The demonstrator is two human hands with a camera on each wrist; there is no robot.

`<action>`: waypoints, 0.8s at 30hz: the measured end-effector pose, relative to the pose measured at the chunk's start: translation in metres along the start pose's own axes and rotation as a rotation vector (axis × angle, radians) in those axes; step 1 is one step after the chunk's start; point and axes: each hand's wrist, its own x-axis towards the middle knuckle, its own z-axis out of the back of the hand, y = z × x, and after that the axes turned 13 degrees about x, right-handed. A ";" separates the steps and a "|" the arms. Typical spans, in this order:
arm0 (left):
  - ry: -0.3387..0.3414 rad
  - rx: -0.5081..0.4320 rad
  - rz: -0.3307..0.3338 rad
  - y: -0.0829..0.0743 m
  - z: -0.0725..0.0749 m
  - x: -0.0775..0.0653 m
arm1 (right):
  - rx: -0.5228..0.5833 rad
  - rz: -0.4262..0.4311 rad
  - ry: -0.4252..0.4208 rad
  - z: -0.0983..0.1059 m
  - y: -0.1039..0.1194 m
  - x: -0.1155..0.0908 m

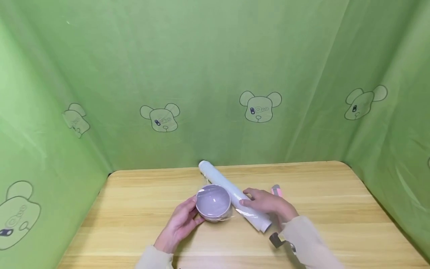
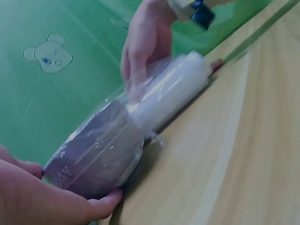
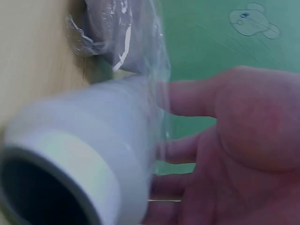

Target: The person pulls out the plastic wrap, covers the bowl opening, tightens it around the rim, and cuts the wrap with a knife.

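Note:
A light purple bowl (image 1: 215, 201) has clear plastic wrap stretched over its mouth and bunched along its side. My left hand (image 1: 181, 222) grips the bowl from the left, with fingers and thumb spread around its wall. In the left wrist view, the wrapped bowl (image 2: 101, 152) is tilted, and faint lettering shows through the film. The roll of plastic wrap (image 1: 228, 186) lies diagonally beside it, with film running across to the bowl. My right hand (image 1: 268, 203) touches the roll, its thumb (image 3: 192, 98) and extended fingers against the film at the roll's side.
A pink and grey tool (image 1: 276, 189) lies behind my right hand, partly hidden by it. The wooden table (image 1: 141, 201) ends at green fabric walls (image 1: 208, 74) printed with bear heads at the back and sides. The roll's far end reaches the table's back edge.

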 end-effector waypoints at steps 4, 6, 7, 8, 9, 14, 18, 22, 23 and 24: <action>0.030 0.009 -0.001 -0.002 0.002 0.007 | 0.031 -0.001 0.010 0.000 -0.005 -0.009; 0.038 0.002 0.003 -0.003 0.001 0.011 | 0.025 0.002 0.009 0.000 -0.007 -0.012; 0.043 0.002 0.004 -0.003 0.001 0.012 | 0.027 0.006 0.010 0.000 -0.007 -0.014; 0.051 0.005 0.001 -0.003 0.000 0.013 | 0.029 0.009 0.009 -0.001 -0.007 -0.016; 0.049 0.008 0.000 -0.003 0.000 0.015 | 0.033 0.011 0.010 -0.001 -0.006 -0.018; 0.057 0.014 -0.010 -0.004 -0.006 0.023 | 0.075 0.019 0.013 -0.004 -0.006 -0.029; 0.043 0.010 0.003 -0.004 -0.009 0.030 | 0.227 -0.005 0.073 -0.008 -0.008 -0.036; 0.031 0.016 0.008 -0.004 -0.011 0.036 | 0.314 -0.020 0.124 -0.009 -0.009 -0.037; 0.031 0.017 0.011 -0.005 -0.011 0.036 | 0.325 -0.019 0.131 -0.009 -0.009 -0.037; 0.033 0.023 0.013 -0.005 -0.012 0.036 | 0.329 -0.021 0.132 -0.009 -0.010 -0.037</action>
